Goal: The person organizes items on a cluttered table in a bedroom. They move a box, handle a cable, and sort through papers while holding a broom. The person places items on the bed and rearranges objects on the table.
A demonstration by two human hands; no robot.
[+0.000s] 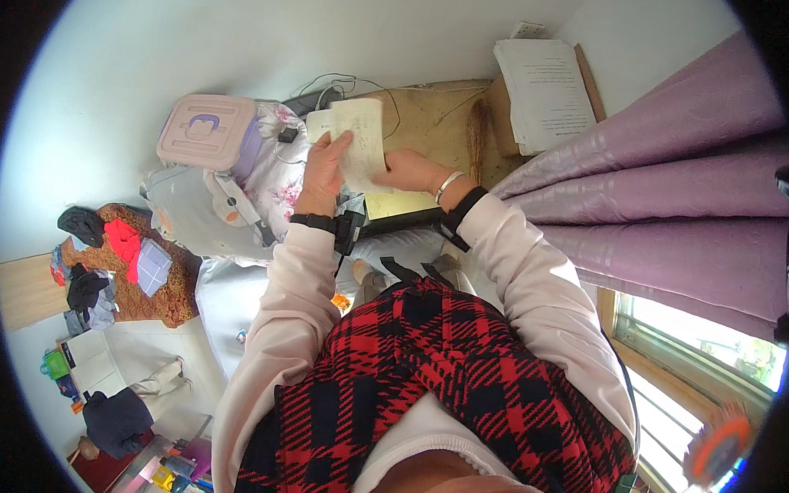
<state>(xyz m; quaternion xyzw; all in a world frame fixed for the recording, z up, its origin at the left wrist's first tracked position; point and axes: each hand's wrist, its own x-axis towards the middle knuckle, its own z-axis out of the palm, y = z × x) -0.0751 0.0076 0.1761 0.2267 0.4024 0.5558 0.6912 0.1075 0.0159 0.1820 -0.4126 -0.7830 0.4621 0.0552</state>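
Pale paper sheets with faint writing are held up in front of me, slightly fanned so that one edge stands out at the left. My left hand grips their lower left part, the thumb and fingers closed on the paper. At their lower right edge my right hand is also closed on the paper; some of its fingertips are hidden behind or against the sheets. Below and beyond the hands lies a yellowish surface with a dark front edge.
A pink lidded box stands at the left on floral bedding, beside a grey bag-like cloth. Far right, a stack of printed paper rests on a cardboard box, near a broom. Purple curtains hang at the right.
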